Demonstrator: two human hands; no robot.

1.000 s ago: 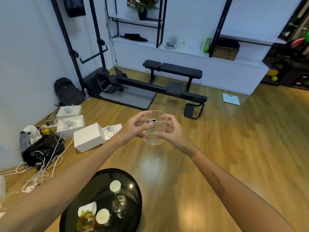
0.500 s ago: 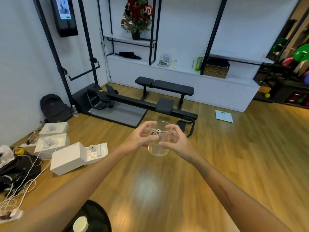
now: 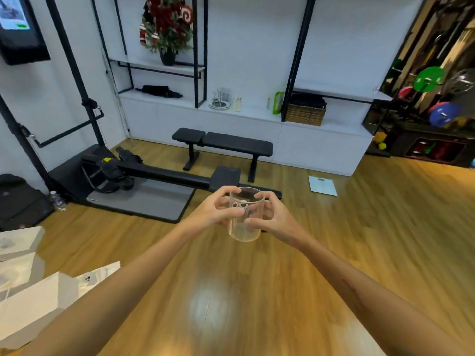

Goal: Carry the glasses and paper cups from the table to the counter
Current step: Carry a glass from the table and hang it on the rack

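A: Item one?
B: Clear glass tumbler (image 3: pixel 246 214), upright, centre of the frame, held in the air over the wooden floor (image 3: pixel 334 253).

A: Grip?
B: Left hand (image 3: pixel 216 210) and right hand (image 3: pixel 272 219) both clasp the tumbler, one on each side, fingers curled round its wall.

A: Surface?
B: White surface (image 3: pixel 257 114) along the far wall, upper centre; it carries a tray of glasses (image 3: pixel 220 100) and a wicker basket (image 3: pixel 305 114).

A: Room?
B: Black weight bench (image 3: pixel 223 143) ahead; white boxes (image 3: pixel 33 299) lower left.

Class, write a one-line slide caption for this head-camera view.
Left hand and right hand carry a clear empty drinking glass above the wooden floor, facing the white counter.
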